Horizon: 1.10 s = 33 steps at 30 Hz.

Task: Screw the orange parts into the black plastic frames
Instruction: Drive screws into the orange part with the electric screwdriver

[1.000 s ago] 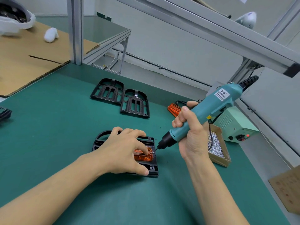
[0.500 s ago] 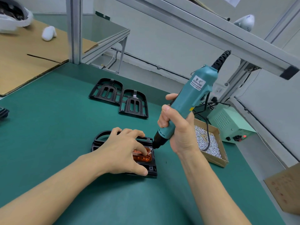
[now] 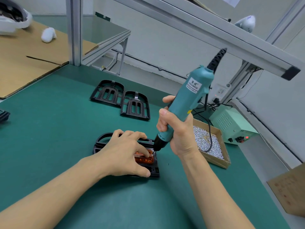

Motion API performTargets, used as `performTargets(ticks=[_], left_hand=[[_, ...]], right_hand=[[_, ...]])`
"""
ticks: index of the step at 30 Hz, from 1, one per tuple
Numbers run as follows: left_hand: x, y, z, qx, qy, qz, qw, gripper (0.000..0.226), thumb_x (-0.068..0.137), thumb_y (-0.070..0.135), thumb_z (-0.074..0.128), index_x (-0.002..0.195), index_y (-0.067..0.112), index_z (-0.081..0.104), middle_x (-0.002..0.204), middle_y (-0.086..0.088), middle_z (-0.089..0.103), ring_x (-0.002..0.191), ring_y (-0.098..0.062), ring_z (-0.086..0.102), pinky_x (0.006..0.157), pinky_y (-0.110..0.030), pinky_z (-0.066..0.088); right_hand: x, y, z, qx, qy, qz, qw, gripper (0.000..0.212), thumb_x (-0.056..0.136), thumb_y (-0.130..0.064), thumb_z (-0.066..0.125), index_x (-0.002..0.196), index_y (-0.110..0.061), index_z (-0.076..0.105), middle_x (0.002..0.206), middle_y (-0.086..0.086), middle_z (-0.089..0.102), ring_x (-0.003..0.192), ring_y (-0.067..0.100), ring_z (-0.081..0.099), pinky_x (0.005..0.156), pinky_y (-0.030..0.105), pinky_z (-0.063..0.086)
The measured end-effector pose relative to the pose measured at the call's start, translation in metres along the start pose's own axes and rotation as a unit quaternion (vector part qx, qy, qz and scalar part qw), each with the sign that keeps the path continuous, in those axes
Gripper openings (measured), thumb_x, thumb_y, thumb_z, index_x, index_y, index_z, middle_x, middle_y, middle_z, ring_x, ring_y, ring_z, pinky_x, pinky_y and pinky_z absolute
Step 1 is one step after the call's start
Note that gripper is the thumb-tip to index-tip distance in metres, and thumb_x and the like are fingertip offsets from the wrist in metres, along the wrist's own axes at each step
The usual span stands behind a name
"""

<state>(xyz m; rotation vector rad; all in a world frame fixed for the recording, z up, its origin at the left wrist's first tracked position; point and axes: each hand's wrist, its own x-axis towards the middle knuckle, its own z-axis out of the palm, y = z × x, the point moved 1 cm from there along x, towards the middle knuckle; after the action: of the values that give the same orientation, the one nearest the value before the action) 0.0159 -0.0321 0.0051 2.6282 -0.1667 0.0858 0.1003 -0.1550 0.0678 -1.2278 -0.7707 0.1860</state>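
A black plastic frame (image 3: 100,142) lies on the green mat in front of me with an orange part (image 3: 145,160) seated in it. My left hand (image 3: 125,154) lies spread over the frame, thumb on its near edge and a fingertip pressing the orange part. My right hand (image 3: 176,134) grips a teal electric screwdriver (image 3: 186,103), held steeply, its bit tip down at the right end of the orange part beside my left fingertip. My left hand hides most of the frame.
Two more black frames (image 3: 107,93) (image 3: 136,105) lie side by side further back. A cardboard box of small screws (image 3: 214,147) sits at the right, with the pale green power supply (image 3: 231,124) behind it. Another black part (image 3: 4,115) is at the left edge. Cardboard (image 3: 24,60) covers the far left.
My right hand has swung the screwdriver from a low slant to nearly upright and moved it left, bringing the bit down onto the orange part. My left hand has stayed on the frame.
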Motion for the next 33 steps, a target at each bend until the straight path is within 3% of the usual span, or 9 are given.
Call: performTargets(ticks=[4,7,13,19,25,28,33], left_hand=[[-0.001,0.000,-0.001,0.005,0.001,0.003,1.000,0.053,0.066,0.070,0.063,0.112,0.045,0.063,0.147,0.017,0.026,0.131,-0.004,0.019,0.109,-0.033,0.005],[-0.001,0.000,0.000,0.003,0.005,0.005,1.000,0.052,0.065,0.069,0.063,0.111,0.045,0.064,0.147,0.018,0.026,0.130,-0.003,0.019,0.107,-0.030,0.004],[0.001,0.000,0.000,-0.001,0.004,0.003,1.000,0.052,0.064,0.070,0.064,0.109,0.045,0.065,0.146,0.018,0.027,0.130,-0.003,0.019,0.106,-0.029,0.003],[0.001,0.000,-0.001,-0.008,0.003,0.001,1.000,0.051,0.063,0.069,0.067,0.108,0.044,0.066,0.145,0.019,0.028,0.129,-0.001,0.020,0.105,-0.028,0.004],[0.000,0.000,-0.002,-0.008,0.001,0.001,1.000,0.051,0.062,0.068,0.068,0.107,0.044,0.066,0.145,0.021,0.028,0.130,-0.002,0.020,0.105,-0.028,0.005],[-0.001,0.000,-0.001,-0.010,0.005,0.002,1.000,0.053,0.061,0.070,0.066,0.107,0.045,0.066,0.146,0.020,0.028,0.131,-0.001,0.020,0.106,-0.029,0.005],[0.003,0.006,0.002,-0.003,0.003,0.004,1.000,0.056,0.059,0.073,0.062,0.108,0.045,0.066,0.146,0.020,0.028,0.130,-0.002,0.021,0.107,-0.031,0.007]], right_hand=[[-0.003,0.000,-0.008,0.053,0.066,0.031,0.996,0.023,0.079,-0.004,0.059,0.095,-0.016,0.047,0.052,-0.004,0.042,0.044,0.014,0.038,0.050,0.025,0.038],[-0.005,0.000,-0.008,0.048,0.076,0.023,0.996,0.020,0.079,-0.004,0.061,0.086,-0.019,0.049,0.053,-0.003,0.042,0.044,0.014,0.037,0.051,0.024,0.038],[-0.006,-0.003,-0.007,0.044,0.027,0.019,0.998,0.025,0.077,-0.003,0.062,0.072,-0.027,0.056,0.052,-0.003,0.043,0.044,0.014,0.037,0.050,0.024,0.039],[-0.010,-0.004,-0.005,0.059,-0.051,0.032,0.996,0.020,0.067,-0.011,0.065,0.082,-0.021,0.055,0.051,-0.006,0.044,0.041,0.012,0.036,0.050,0.024,0.039],[-0.011,-0.001,-0.012,0.073,0.077,0.014,0.994,0.023,0.074,-0.001,0.060,0.093,-0.015,0.055,0.051,-0.003,0.041,0.041,0.013,0.036,0.051,0.025,0.037],[-0.013,0.000,-0.016,0.073,0.143,0.005,0.987,0.018,0.077,-0.002,0.059,0.089,-0.016,0.057,0.050,-0.003,0.040,0.042,0.013,0.037,0.050,0.025,0.036],[-0.014,-0.006,-0.012,0.012,0.185,0.005,0.983,0.015,0.073,-0.004,0.064,0.080,-0.017,0.061,0.050,-0.002,0.042,0.041,0.015,0.038,0.051,0.026,0.035]])
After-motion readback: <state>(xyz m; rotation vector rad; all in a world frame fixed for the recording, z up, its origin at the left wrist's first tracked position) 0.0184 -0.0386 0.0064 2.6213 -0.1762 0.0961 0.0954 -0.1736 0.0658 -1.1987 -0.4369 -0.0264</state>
